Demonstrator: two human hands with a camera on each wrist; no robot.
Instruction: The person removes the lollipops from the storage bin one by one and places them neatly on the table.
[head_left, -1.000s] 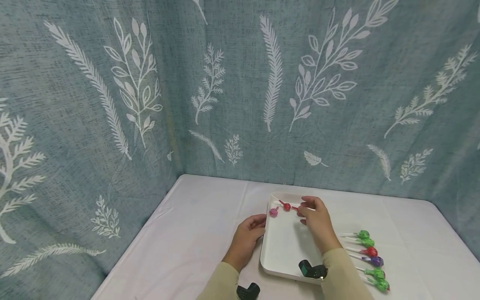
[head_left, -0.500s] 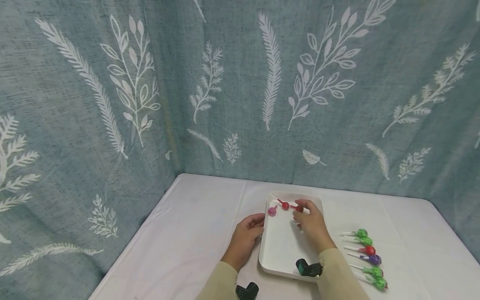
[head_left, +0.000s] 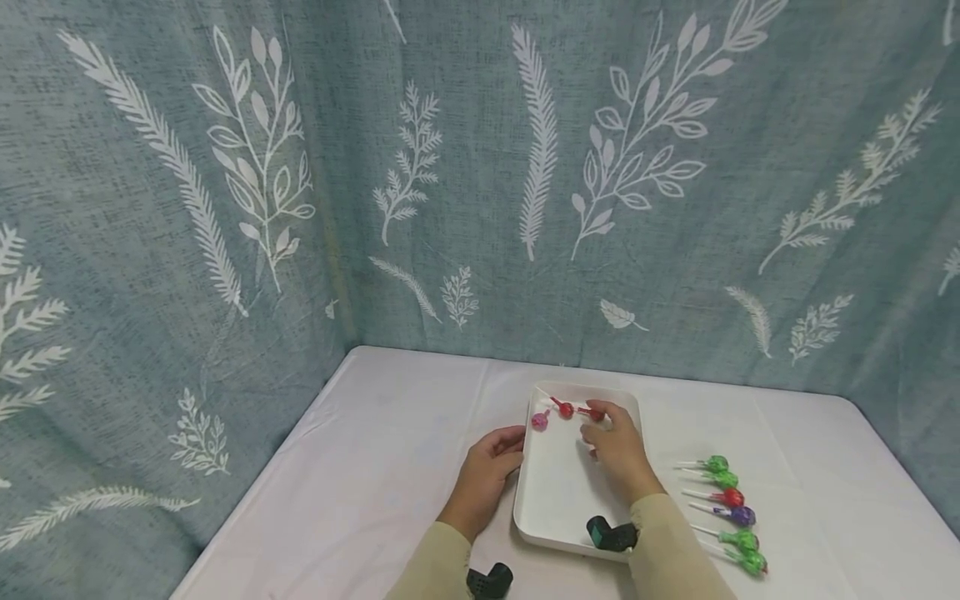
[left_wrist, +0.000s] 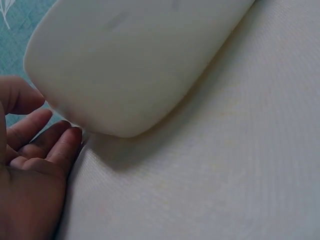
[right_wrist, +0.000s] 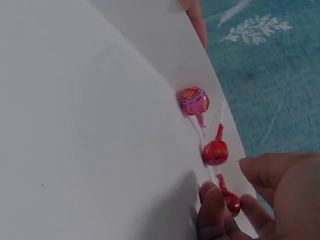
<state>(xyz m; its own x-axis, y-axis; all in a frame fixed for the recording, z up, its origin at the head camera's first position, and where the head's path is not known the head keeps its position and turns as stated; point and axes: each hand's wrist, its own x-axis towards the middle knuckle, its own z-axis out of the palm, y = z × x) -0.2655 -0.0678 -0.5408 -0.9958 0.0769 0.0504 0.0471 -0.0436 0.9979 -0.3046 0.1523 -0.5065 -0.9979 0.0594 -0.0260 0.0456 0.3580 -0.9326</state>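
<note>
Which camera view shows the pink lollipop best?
The right wrist view: the pink lollipop appears large, its wrapper pattern visible. The head view shows it small, in the tray; the left wrist view lacks it.

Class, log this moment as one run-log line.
Left hand: at left side of white tray | Right hand: fingers around red lollipop | In tray: pink lollipop, second red lollipop | Table: six lollipops

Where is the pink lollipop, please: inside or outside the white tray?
Inside: in the head view, the pink lollipop lies within the rim of the white tray, near its far left corner.
</note>
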